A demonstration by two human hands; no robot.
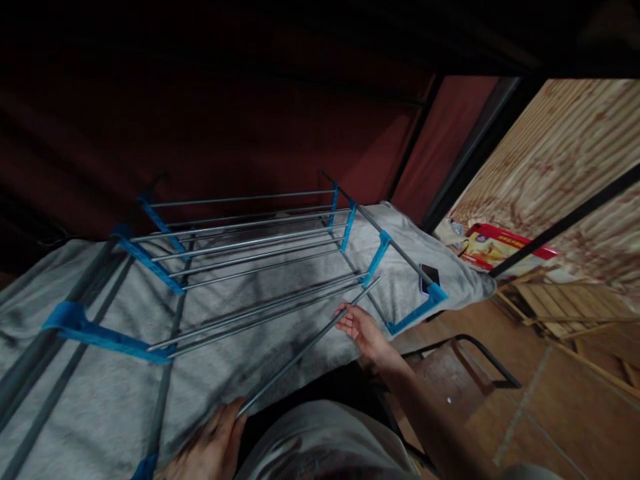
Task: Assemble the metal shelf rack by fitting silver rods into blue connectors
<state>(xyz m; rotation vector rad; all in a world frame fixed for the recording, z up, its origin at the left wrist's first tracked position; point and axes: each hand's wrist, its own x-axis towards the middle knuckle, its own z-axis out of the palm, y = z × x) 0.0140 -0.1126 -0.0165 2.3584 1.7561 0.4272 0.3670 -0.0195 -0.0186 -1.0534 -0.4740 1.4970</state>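
Observation:
A thin grey metal rod (295,361) lies slantwise across the front of the view. My left hand (213,443) is closed round its near end. Fingers of my right hand (359,327) pinch the rod closer to its far end. Behind it stands a rack frame (407,258) of grey tubes with blue plastic brackets. Several thin rods run between a left bracket (117,341) and the brackets on the right, such as the blue bracket (377,259). The held rod's far tip shows near that right bracket; whether they touch I cannot tell.
Under the rack is a grey blanket (300,327), with a phone (429,279) on it at the right. A metal-framed chair (457,367) and a folded wooden piece (565,303) stand on the tiled floor to the right. A red and yellow box (500,247) sits beyond.

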